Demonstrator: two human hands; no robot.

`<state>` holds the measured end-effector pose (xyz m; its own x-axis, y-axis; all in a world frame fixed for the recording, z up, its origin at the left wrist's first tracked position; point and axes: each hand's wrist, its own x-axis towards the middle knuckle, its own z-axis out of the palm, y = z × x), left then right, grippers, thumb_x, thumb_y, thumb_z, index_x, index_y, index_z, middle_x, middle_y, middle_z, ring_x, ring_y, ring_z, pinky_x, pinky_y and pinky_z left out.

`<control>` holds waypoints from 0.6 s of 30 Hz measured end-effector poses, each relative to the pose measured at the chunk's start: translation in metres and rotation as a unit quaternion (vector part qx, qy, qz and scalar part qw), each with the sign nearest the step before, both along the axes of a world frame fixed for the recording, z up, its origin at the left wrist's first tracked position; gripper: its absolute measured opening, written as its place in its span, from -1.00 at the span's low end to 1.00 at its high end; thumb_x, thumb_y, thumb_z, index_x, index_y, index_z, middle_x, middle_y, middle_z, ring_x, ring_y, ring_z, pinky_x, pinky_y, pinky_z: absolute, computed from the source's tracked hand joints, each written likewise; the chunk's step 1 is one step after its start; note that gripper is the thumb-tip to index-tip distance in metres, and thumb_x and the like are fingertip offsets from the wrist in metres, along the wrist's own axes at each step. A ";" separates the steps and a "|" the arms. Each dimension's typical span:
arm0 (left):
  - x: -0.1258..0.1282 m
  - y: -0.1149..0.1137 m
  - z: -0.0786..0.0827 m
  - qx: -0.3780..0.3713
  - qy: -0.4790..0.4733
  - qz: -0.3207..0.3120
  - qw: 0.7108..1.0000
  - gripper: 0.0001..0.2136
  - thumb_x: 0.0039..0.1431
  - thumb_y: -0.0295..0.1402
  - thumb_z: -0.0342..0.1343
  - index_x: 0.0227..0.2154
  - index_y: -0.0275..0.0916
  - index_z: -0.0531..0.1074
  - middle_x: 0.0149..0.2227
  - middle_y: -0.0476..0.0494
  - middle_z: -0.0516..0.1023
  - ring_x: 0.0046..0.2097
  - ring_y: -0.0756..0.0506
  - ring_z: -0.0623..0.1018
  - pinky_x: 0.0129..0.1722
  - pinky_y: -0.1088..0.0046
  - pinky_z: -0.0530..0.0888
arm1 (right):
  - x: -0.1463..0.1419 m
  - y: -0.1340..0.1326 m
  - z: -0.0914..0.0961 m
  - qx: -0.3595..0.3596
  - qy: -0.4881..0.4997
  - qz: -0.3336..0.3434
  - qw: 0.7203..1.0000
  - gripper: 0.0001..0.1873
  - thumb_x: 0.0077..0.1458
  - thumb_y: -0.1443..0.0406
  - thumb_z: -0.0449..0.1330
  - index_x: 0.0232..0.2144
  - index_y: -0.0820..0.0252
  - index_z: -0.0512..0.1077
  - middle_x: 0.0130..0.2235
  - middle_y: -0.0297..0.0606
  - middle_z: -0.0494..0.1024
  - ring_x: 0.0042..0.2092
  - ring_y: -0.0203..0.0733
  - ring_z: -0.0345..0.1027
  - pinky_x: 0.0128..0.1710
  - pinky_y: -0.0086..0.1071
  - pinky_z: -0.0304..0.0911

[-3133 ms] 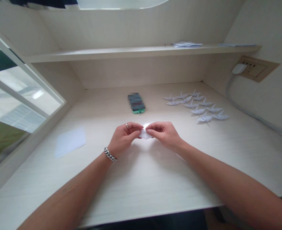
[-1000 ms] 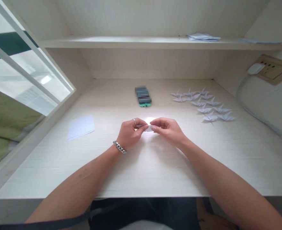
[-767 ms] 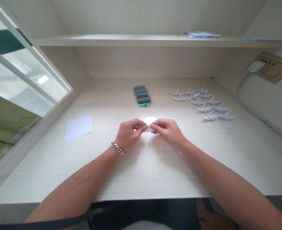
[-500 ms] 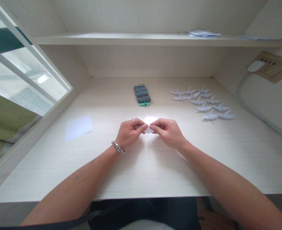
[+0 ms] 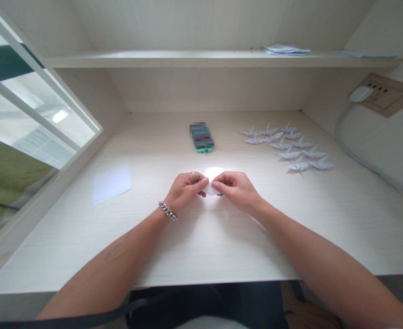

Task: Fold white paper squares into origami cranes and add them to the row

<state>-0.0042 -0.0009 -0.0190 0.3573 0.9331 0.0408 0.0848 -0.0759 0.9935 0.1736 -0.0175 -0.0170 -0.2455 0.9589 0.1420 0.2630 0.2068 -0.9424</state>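
Observation:
A small piece of white folded paper (image 5: 210, 188) is pinched between both my hands just above the middle of the pale wooden desk (image 5: 201, 237). My left hand (image 5: 185, 190), with a ring and a chain bracelet, grips the paper's left side with closed fingers. My right hand (image 5: 236, 190) pinches its right side. Most of the paper is hidden by my fingertips. A bright spot of light lies on the desk just behind it.
Several folded paper cranes (image 5: 288, 147) lie in rows at the back right. A phone in a green case (image 5: 201, 137) lies behind my hands. A flat white sheet (image 5: 111, 183) rests at the left. Papers (image 5: 285, 49) sit on the shelf; a plug and cable (image 5: 357, 95) hang at the right wall.
Both hands stay together on the paper, fingers shifting slightly along it. The view has tilted and shifted a little; nothing else on the desk has moved.

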 end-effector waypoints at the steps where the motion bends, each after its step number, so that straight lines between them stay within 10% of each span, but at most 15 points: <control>1: 0.000 0.001 0.000 -0.011 -0.010 -0.003 1.000 -0.76 0.08 -0.22 0.18 -0.55 -0.29 0.45 -0.55 -0.04 0.45 -0.48 -0.01 0.48 -0.44 0.45 0.48 | 0.000 0.001 -0.001 -0.006 0.003 0.001 1.000 -0.82 0.05 0.26 0.18 -0.51 0.25 0.45 -0.50 -0.30 0.49 -0.45 -0.28 0.31 -0.45 -0.43 0.16; 18: -0.003 -0.001 0.010 0.128 0.153 0.011 0.980 -0.88 0.05 -0.35 0.15 -0.48 -0.29 0.52 -0.47 -0.08 0.57 -0.40 -0.04 0.51 -0.39 0.50 0.40 | 0.012 0.004 0.009 0.080 -0.160 0.014 0.984 -0.84 0.02 0.38 0.11 -0.46 0.22 0.51 -0.49 -0.36 0.52 -0.45 -0.33 0.29 -0.45 -0.47 0.09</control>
